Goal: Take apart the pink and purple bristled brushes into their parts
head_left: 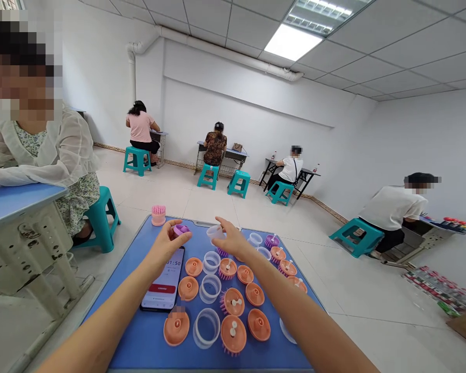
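Observation:
My left hand [166,241] is closed on a small purple plastic cap [181,229] above the far left part of the blue table [128,282]. Between the thumb and fingers of my right hand [231,241] is a clear plastic cup [213,234]. Below my hands lie several orange caps [188,288], clear cups [210,288] and orange discs with purple bristles [233,334], with small white pegs [234,325] on them. A pink bristle brush [158,215] stands at the far left corner. Under my left forearm lies a lit phone [165,285].
More clear cups [255,239] and bristle pieces [272,241] stand along the table's right side. A person [62,150] sits close at the left by another blue table [23,202]. Other people sit on teal stools [357,237] farther off. Packed bottles [442,285] lie on the right floor.

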A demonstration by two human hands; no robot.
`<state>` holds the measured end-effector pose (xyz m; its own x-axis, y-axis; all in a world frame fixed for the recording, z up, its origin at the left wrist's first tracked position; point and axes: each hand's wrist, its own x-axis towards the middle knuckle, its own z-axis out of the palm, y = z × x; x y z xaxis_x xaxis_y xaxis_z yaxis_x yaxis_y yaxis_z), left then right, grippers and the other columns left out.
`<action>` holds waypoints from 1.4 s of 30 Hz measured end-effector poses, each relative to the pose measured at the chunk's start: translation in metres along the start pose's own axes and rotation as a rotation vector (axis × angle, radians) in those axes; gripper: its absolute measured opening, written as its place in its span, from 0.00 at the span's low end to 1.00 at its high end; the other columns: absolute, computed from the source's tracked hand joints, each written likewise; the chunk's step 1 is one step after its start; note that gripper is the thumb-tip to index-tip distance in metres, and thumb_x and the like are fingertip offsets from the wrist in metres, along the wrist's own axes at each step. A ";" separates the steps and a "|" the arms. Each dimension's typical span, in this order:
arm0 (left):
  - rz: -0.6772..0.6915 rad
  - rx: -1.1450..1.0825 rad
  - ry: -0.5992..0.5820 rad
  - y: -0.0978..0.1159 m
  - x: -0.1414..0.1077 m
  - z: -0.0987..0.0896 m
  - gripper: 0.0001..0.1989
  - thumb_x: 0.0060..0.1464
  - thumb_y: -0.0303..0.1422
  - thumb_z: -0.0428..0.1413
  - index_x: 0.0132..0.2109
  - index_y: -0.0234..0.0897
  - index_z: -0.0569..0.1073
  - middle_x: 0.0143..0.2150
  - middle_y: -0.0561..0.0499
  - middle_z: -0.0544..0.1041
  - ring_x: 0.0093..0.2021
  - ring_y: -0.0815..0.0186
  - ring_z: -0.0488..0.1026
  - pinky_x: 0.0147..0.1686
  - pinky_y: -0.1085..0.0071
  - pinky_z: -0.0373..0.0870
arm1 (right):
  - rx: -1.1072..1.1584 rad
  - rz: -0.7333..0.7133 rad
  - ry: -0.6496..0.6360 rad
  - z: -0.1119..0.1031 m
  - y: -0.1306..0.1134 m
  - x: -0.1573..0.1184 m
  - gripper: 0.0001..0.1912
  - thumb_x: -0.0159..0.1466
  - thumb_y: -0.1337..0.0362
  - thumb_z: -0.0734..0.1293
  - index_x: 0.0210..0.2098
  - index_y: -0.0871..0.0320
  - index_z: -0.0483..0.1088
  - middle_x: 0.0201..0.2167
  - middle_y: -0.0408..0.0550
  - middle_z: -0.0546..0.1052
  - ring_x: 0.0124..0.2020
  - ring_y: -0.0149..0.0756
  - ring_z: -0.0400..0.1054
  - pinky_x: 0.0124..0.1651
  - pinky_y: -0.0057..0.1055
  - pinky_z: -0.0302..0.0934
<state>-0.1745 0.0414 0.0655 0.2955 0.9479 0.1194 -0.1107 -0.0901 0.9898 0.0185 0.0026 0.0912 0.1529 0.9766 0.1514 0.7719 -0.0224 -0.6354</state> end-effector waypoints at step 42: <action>0.300 1.101 -0.094 -0.017 0.032 0.000 0.24 0.45 0.39 0.54 0.50 0.35 0.70 0.50 0.43 0.73 0.54 0.53 0.65 0.54 0.60 0.59 | 0.121 -0.507 0.730 -0.037 0.019 -0.096 0.07 0.61 0.68 0.60 0.37 0.55 0.69 0.40 0.51 0.74 0.42 0.37 0.70 0.39 0.34 0.68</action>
<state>-0.1632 0.0738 0.0520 0.4722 0.8208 0.3216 0.6889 -0.5712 0.4462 0.0411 -0.0996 0.0926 0.1971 0.4829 0.8532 0.7895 0.4378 -0.4301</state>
